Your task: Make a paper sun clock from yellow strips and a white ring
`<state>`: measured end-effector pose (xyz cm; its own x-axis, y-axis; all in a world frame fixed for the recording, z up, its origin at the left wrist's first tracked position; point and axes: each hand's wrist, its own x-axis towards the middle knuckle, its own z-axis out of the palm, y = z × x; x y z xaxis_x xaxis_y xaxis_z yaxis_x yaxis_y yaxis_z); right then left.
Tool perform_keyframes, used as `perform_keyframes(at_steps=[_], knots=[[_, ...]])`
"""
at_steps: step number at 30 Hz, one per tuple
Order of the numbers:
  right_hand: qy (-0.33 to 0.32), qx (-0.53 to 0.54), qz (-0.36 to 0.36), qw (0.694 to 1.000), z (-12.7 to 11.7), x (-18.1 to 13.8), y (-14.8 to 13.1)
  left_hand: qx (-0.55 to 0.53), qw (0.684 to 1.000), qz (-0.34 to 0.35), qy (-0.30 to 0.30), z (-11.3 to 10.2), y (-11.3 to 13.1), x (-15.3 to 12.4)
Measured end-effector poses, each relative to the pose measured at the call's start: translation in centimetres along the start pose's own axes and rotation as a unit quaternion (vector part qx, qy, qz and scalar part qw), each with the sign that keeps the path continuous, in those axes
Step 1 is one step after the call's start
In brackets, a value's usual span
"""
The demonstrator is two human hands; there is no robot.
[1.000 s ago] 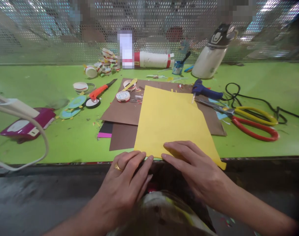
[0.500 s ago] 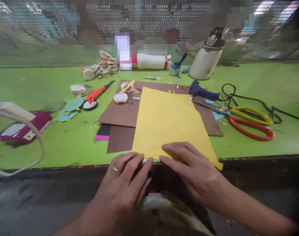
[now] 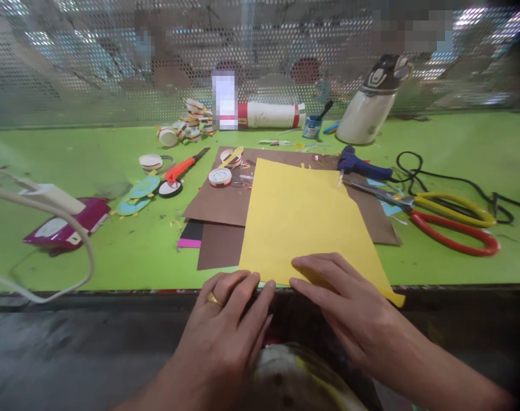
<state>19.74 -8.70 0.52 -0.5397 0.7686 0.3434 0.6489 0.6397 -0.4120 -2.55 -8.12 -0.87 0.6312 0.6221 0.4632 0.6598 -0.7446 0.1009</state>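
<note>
Craft workshop, glue gun (image 3: 365,166), scissors (image 3: 407,202), yellow paper (image 3: 302,222)

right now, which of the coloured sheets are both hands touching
The yellow sheet, the one on top: the left hand and right hand both touch its near edge. The brown sheets lie partly under it.

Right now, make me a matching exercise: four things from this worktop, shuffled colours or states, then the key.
1. Yellow sheet
2. Glue gun
3. Scissors
4. Jug

A. Yellow-and-red handled
B. White body, dark top
C. Touched by the left hand and right hand
D. Dark blue

Pairs: 1-C, 2-D, 3-A, 4-B
</note>
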Motion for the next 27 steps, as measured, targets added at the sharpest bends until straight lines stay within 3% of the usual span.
perform_keyframes(at_steps=[16,27], knots=[[-0.029,-0.145,0.01,0.989,0.8,0.8,-1.7,0.041,0.998,0.056,-0.004,-0.1,-0.5,0.3],[-0.034,-0.141,0.013,0.989,0.7,-0.7,-1.5,0.049,0.996,0.073,-0.008,-0.1,-1.0,0.4]])
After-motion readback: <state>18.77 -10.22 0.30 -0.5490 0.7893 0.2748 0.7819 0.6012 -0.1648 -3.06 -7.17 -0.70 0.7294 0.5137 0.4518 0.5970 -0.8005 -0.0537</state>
